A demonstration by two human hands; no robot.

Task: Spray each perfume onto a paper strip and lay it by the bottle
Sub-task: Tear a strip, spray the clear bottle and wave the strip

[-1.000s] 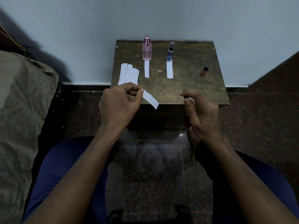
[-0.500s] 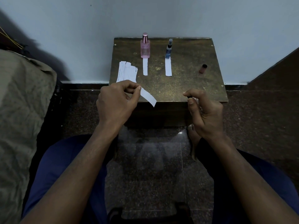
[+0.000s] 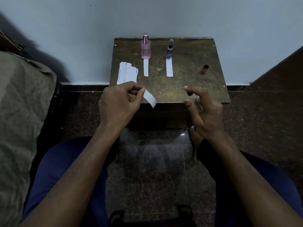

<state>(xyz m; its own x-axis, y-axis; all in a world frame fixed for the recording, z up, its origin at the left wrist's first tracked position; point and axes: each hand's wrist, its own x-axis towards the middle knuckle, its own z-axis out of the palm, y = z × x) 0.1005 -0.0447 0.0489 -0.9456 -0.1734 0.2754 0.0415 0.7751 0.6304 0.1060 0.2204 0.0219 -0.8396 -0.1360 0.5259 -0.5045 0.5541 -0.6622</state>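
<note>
Between left hand (image 3: 118,104) fingertips: white paper strip (image 3: 150,97), pinched. Right hand (image 3: 205,110) fingers gripped small clear spray bottle (image 3: 195,99).

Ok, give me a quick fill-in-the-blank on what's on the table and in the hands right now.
1. The left hand pinches a paper ____.
2. The right hand holds a small clear bottle, its forefinger on the ____.
3. A strip lies before the pink bottle and another strip before the ____ bottle.
4. The loose brown cap lies on the table, ____ of the other things.

Missing: strip; nozzle; blue; right
</note>
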